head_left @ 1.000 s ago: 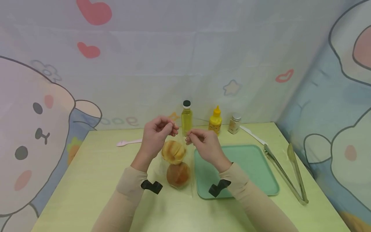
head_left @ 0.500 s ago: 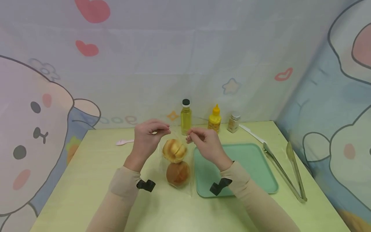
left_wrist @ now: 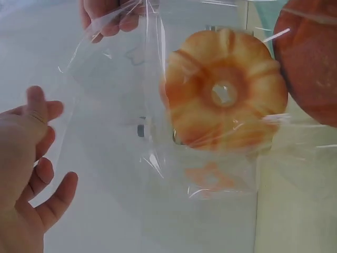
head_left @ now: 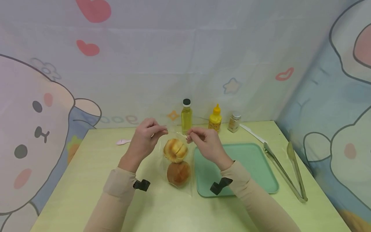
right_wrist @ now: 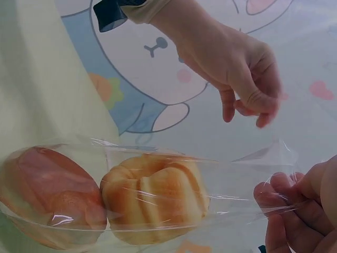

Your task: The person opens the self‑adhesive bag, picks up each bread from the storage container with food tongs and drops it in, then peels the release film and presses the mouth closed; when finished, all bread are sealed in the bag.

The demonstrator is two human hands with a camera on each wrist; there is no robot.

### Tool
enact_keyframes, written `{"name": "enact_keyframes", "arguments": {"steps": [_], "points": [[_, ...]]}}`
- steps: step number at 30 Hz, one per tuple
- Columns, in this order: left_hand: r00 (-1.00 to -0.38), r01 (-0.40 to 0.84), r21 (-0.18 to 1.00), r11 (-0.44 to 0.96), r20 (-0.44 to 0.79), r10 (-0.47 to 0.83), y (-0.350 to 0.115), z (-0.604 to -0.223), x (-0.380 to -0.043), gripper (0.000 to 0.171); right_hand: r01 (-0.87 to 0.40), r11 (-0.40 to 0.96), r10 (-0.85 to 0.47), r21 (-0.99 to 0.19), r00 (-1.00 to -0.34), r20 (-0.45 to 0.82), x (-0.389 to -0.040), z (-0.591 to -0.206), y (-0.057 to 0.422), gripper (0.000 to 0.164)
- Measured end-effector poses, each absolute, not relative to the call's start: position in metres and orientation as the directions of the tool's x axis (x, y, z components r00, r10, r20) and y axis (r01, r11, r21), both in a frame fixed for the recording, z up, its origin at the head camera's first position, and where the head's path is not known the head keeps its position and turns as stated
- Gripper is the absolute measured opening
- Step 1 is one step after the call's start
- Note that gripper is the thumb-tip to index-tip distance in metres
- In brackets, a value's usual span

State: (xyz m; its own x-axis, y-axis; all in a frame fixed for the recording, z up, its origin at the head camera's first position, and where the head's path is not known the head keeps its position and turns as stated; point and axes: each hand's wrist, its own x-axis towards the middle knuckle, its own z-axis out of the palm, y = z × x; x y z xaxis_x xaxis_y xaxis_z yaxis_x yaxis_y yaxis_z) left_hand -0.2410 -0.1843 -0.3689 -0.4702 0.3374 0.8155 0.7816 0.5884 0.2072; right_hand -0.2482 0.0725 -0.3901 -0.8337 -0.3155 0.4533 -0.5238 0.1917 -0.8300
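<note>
A clear plastic bag [right_wrist: 226,182] holds two breads: a golden, ridged ring-shaped bread [left_wrist: 195,58] near its upper end and a round brown bun [head_left: 178,174] below. My right hand [head_left: 207,143] pinches the bag's upper edge, with the film gathered between thumb and fingers in the right wrist view. Opposite it, my left hand [head_left: 145,138] has thumb and index finger together on the thin film at the bag's mouth; the film is hard to make out there. In the right wrist view, the left hand [right_wrist: 231,74] is above the bag's raised corner. Whether the bag touches the table cannot be told.
A green tray [head_left: 237,170] lies to the right, with metal tongs [head_left: 285,174] and a white knife [head_left: 253,134] beyond it. At the back stand an oil bottle [head_left: 186,117], a yellow squeeze bottle [head_left: 215,120] and a seasoning jar [head_left: 234,122]. A pink spoon [head_left: 123,141] lies left.
My left hand has moved left, away from my right hand, widening the gap between them. My right hand has stayed nearly still at the bag's edge. The ring-shaped bread has shifted slightly right.
</note>
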Motion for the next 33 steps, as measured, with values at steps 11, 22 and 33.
{"name": "enact_keyframes", "arguments": {"steps": [11, 22, 33], "points": [[-0.720, 0.673, 0.657, 0.340, 0.687, 0.099, -0.185, -0.372, -0.234, 0.007, -0.505, 0.200, -0.315, -0.840, -0.845, 0.433, -0.247, -0.390, 0.073, 0.018], [-0.854, 0.519, 0.838, 0.172, 0.517, 0.060, -0.202, -0.366, -0.226, 0.016, -0.489, 0.190, -0.305, -0.851, -0.854, 0.422, -0.250, -0.386, 0.077, 0.019], [-0.771, 0.534, 0.701, 0.472, 0.633, -0.067, -0.242, -0.378, -0.221, 0.008, -0.484, 0.183, -0.291, -0.856, -0.858, 0.423, -0.254, -0.385, 0.079, 0.019]]}}
